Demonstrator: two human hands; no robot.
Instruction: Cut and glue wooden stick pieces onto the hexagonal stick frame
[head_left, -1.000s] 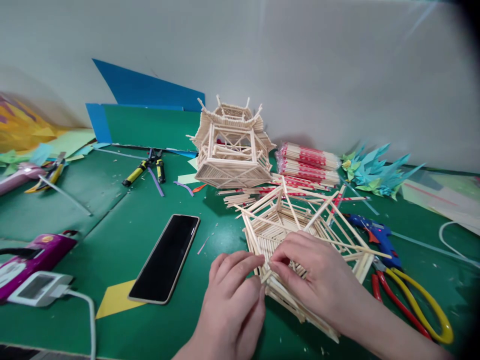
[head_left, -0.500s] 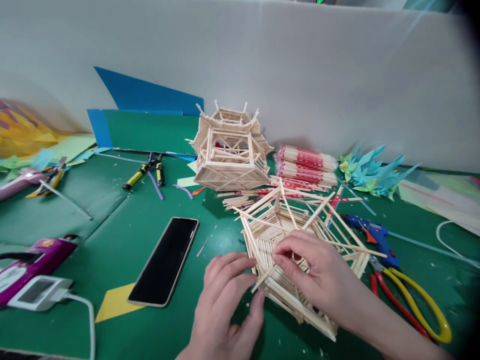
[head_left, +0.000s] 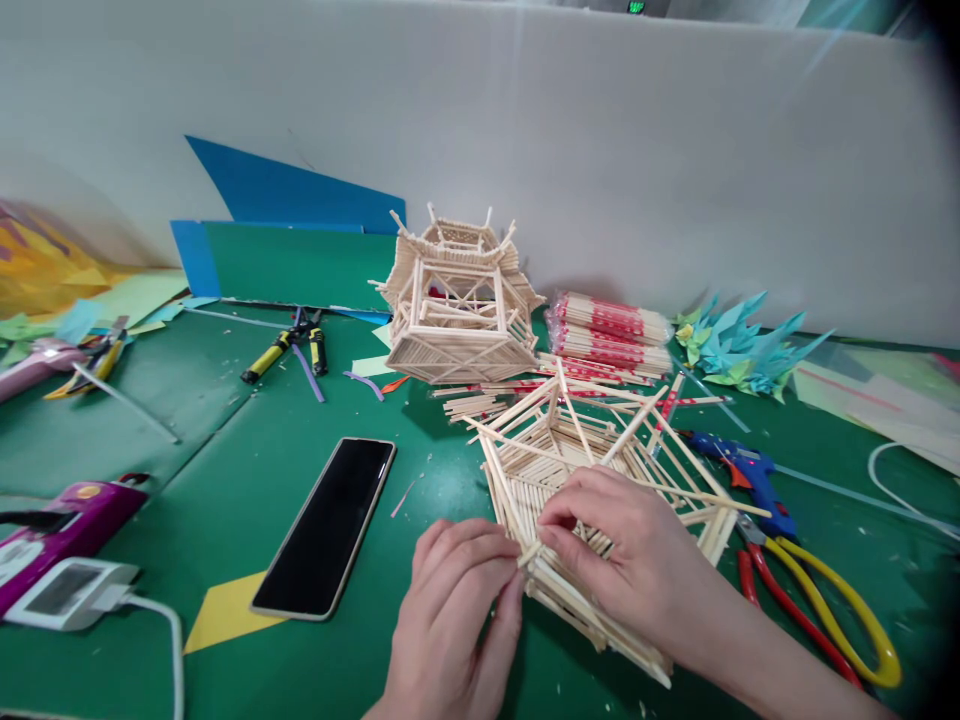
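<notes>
Watching left hand [head_left: 459,608] fingers pinch short stick [head_left: 530,554] along stick frame [head_left: 506,497]'s left rim | right hand [head_left: 619,550] fingers drawn together, hold unclear to me | uneven pressure could skew it.

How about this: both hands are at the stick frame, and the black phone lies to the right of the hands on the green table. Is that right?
Not quite: in the head view, the black phone lies to the left of the left hand and right hand, on the green table. Both hands are at the stick frame, as you said.
</notes>
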